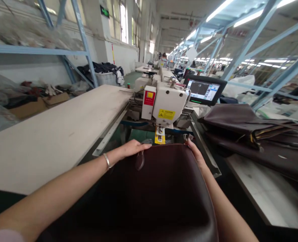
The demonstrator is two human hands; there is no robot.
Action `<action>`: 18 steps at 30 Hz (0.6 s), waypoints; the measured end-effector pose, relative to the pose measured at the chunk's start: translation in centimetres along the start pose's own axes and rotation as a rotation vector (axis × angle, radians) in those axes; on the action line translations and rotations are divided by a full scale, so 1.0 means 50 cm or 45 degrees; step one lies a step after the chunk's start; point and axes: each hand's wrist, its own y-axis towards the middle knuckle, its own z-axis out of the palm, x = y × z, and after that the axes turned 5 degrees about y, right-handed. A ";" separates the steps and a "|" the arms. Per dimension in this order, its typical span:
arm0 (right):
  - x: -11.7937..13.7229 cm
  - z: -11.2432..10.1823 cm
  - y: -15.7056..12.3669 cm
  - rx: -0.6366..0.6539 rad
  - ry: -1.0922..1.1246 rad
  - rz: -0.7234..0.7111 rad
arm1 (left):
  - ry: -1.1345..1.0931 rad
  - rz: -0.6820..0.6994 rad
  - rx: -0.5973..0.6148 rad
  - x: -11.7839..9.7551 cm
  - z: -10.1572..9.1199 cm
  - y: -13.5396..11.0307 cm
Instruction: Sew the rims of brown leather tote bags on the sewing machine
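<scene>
A large dark brown leather bag (pixel 164 188) fills the space in front of me, its far edge close to the needle area of a white sewing machine (pixel 168 101). My left hand (pixel 134 148) grips that far edge on the left, thumb on top. Beside the thumb hangs a teardrop-shaped leather tab (pixel 139 160). At the far right corner my right hand (pixel 194 152) holds the bag, its fingers mostly hidden behind the leather. A small metal ring piece (pixel 186 137) shows near its thumb. Just beyond the bag's edge lies a yellow plate (pixel 160 137) under the machine head.
A pale worktable (pixel 63 117) extends on the left. To the right, more brown leather bags (pixel 239 124) are stacked on a board (pixel 270 191). A lit control screen (pixel 203 90) stands behind the machine. Metal rails (pixel 111 134) flank the sewing area.
</scene>
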 end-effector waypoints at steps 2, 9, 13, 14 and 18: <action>0.016 -0.022 0.027 -0.060 -0.026 0.042 | 0.101 -0.011 -0.043 -0.028 -0.046 0.010; -0.031 -0.056 0.116 -0.235 0.034 -0.101 | 0.502 -0.019 -0.132 -0.019 -0.090 0.107; -0.050 -0.069 0.163 -0.169 0.078 -0.031 | 0.555 -0.077 -0.098 -0.002 -0.098 0.160; -0.049 -0.074 0.173 -0.130 0.087 0.004 | 0.550 -0.087 -0.089 0.002 -0.101 0.170; -0.021 -0.096 0.199 0.026 0.000 0.215 | 0.499 -0.119 -0.069 0.021 -0.120 0.204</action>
